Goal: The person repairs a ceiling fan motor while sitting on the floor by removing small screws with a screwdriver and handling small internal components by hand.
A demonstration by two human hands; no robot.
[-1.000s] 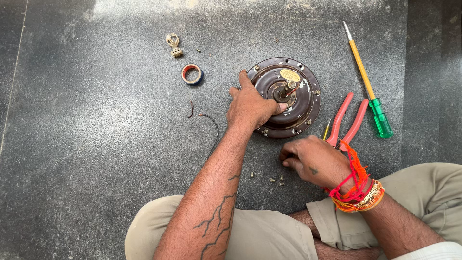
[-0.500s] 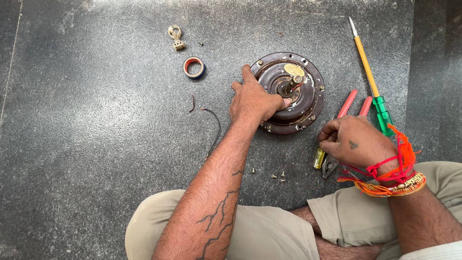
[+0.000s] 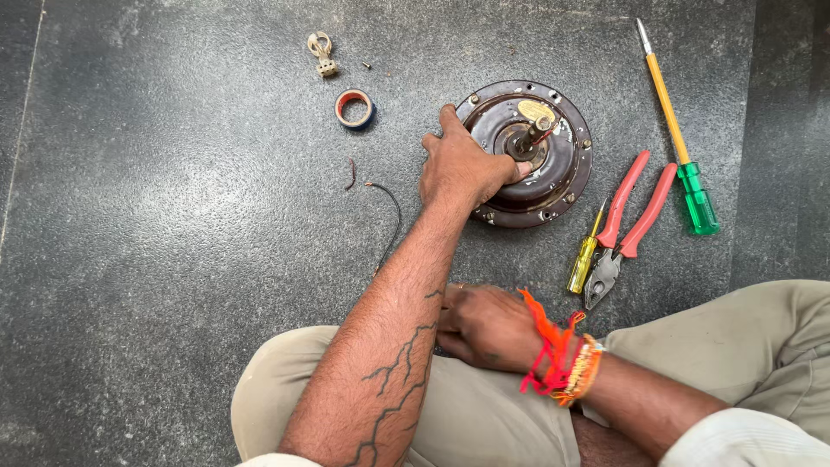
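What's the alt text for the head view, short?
Seated on a dark stone floor, a person's left hand rests on a round brown motor housing while the right hand sits by their knee. Red-handled pliers, two screwdrivers and a tape roll lie nearby.

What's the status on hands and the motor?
Left hand flat on the round brown motor housing, thumb by the shaft. Right hand at the lap, contents hidden. Pliers beside, untouched.
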